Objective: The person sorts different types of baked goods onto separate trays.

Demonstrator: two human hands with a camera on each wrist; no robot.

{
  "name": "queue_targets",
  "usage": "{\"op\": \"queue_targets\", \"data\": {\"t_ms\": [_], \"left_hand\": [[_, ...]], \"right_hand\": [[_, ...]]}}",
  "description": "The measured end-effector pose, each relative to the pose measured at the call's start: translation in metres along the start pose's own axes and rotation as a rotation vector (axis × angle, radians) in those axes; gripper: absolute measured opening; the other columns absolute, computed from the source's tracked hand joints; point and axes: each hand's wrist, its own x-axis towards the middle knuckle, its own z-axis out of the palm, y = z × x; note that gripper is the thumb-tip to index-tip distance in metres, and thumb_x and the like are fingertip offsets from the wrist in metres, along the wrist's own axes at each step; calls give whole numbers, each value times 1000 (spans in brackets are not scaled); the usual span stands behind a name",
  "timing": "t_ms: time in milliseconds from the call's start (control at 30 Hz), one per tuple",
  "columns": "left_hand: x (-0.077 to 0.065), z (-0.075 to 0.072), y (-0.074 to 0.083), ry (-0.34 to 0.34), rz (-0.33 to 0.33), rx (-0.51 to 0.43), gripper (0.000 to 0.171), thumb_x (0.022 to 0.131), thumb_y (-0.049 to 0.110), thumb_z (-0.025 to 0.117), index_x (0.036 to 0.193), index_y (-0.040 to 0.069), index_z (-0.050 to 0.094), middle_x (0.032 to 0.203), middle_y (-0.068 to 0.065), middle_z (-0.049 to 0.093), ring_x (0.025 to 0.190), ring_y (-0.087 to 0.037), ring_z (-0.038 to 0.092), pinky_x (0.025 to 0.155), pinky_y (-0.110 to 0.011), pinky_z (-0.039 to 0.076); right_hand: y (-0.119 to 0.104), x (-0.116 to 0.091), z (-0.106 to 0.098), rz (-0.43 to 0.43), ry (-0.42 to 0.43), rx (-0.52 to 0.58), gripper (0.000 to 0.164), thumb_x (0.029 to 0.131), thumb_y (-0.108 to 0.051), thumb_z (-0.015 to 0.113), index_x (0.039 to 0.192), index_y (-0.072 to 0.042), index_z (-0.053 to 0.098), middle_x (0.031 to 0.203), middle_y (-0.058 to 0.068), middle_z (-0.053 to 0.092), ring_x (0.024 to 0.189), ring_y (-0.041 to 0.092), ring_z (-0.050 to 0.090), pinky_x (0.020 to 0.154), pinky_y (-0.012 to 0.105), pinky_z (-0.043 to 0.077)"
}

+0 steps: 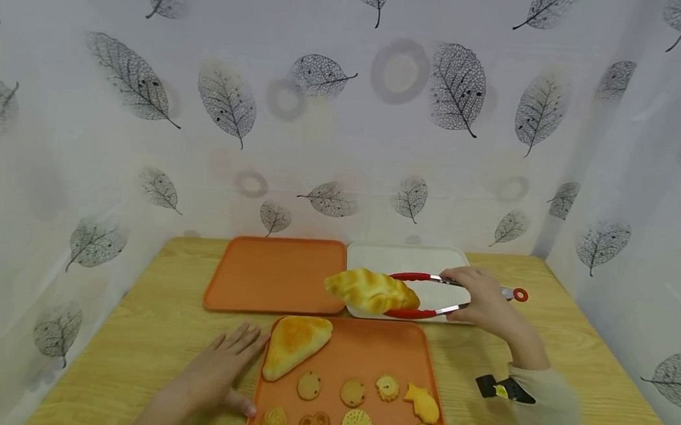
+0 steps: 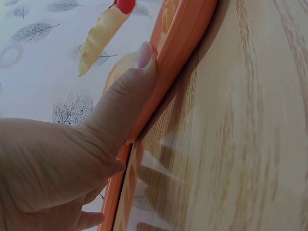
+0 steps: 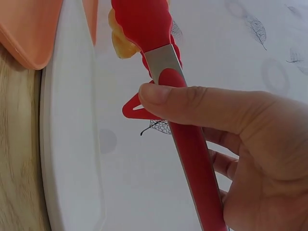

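My right hand (image 1: 481, 299) grips red-tipped metal tongs (image 1: 429, 296), whose jaws clamp a golden croissant-shaped bread (image 1: 371, 291) held in the air over the left edge of the white tray (image 1: 408, 259). In the right wrist view my thumb lies across the tongs (image 3: 183, 125), with the bread (image 3: 120, 41) beyond. My left hand (image 1: 220, 367) lies flat on the table, thumb against the left rim of the near orange tray (image 1: 361, 350); the left wrist view shows that thumb (image 2: 130, 91) pressing the rim (image 2: 183, 38). That tray holds a triangular bread (image 1: 294, 343) and several cookies.
A second orange tray (image 1: 275, 273) sits bare at the back left, beside the white tray. The wooden table (image 1: 157, 331) is enclosed by leaf-patterned curtain walls on three sides. A black clip-like object (image 1: 502, 388) sits by my right sleeve.
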Motion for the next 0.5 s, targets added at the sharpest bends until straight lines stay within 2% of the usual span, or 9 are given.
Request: {"op": "queue_targets", "data": {"t_ms": [233,500], "left_hand": [[0,1,0,0,-5,-1,126,57,81,60,155,9,25,161,-19,22,150,-42,14,116,-67,18],[-1,1,0,15,-7,1,126,57,82,59,155,10,26,161,-18,24,150,-41,16,116,-66,19]], "right_hand": [[-6,19,17,-13,-16,7,70,59,-9,91,123,-3,61,121,17,64,113,41,52,92,61,42],[-16,54,37,23,-62,21,71,63,-12,90,127,-5,60,127,17,61,115,43,48,84,61,42]]}}
